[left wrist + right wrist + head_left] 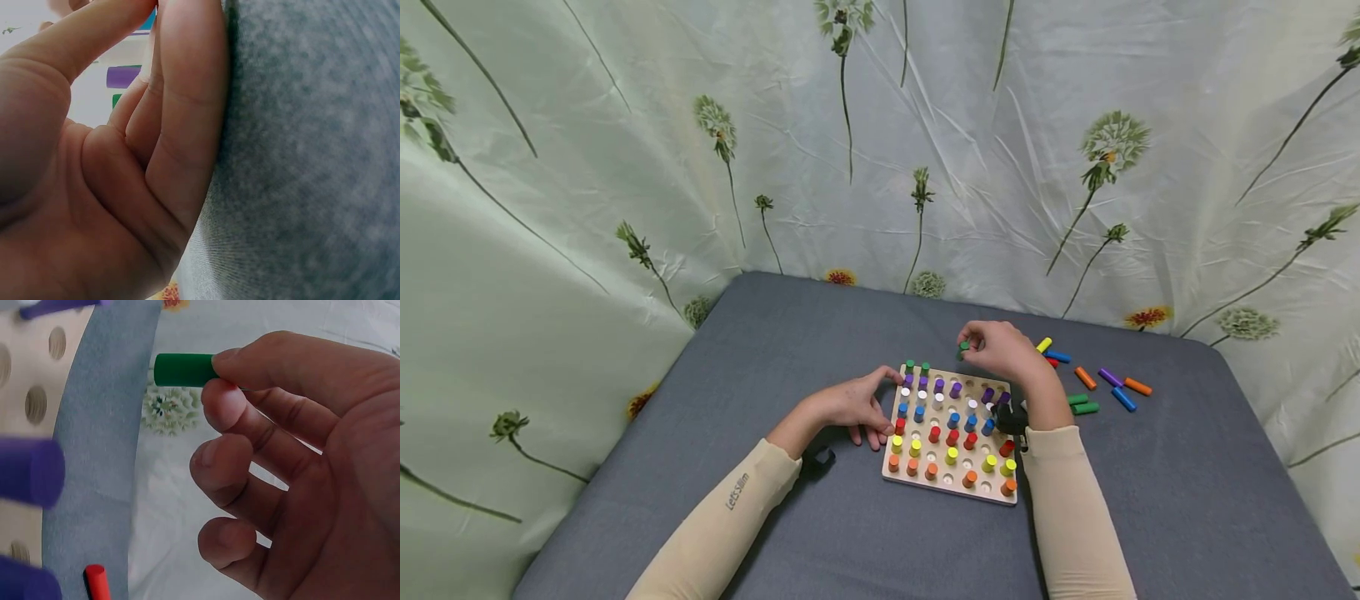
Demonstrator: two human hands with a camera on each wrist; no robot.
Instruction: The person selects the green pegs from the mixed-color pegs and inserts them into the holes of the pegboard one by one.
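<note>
A wooden pegboard (958,489) lies on the grey table, its rows filled by color with upright pegs. Only two green pegs (910,366) stand in the back row, at its left end. My left hand (848,404) rests against the board's left edge, thumb and index finger spread apart along it, the other fingers low on the table. Past the back edge of the board, my right hand (1003,348) pinches a green peg (181,369) between thumb and index finger. The other fingers of that hand are loosely bent. The peg is held above the table.
Right of the board lie loose pegs, among them an orange peg (1086,377), a purple peg (1110,377), a blue peg (1123,399) and green pegs (1085,408). A flowered curtain (880,208) hangs along the table's back and left edges.
</note>
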